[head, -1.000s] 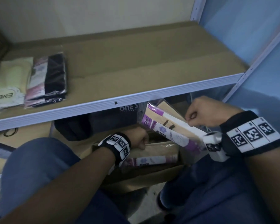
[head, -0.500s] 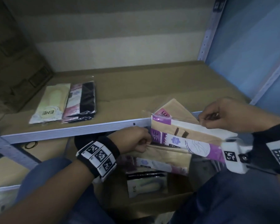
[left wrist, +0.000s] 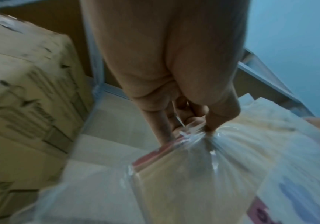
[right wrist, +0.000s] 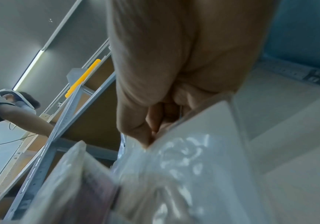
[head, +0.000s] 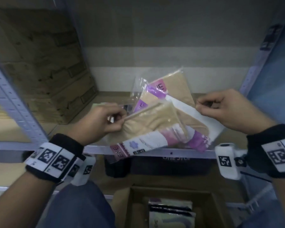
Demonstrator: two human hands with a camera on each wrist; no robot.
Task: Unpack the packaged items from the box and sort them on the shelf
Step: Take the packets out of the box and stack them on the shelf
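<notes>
I hold several clear-wrapped beige packets [head: 156, 119] with purple and pink labels in a fan above the shelf's front edge [head: 171, 153]. My left hand [head: 99, 122] pinches the left corner of the front packet [left wrist: 189, 174], its plastic bunched between thumb and fingers. My right hand [head: 227, 111] pinches the white card edge of another packet [right wrist: 203, 151] at the right. Below, the open cardboard box [head: 135, 208] still holds dark and pale packets [head: 170, 213].
Large stacked cartons [head: 39, 66] fill the shelf's left side behind a grey perforated upright [head: 15, 102]. Another upright [head: 260, 56] and a blue wall [head: 280, 76] bound the right. A dark bin [head: 168, 165] sits under the shelf. Another person [right wrist: 11, 109] shows in the right wrist view.
Both hands have lifted the fanned packets from the box up to shelf height. The view has tilted upward, so the earlier packets lying on the shelf's left are now hidden.
</notes>
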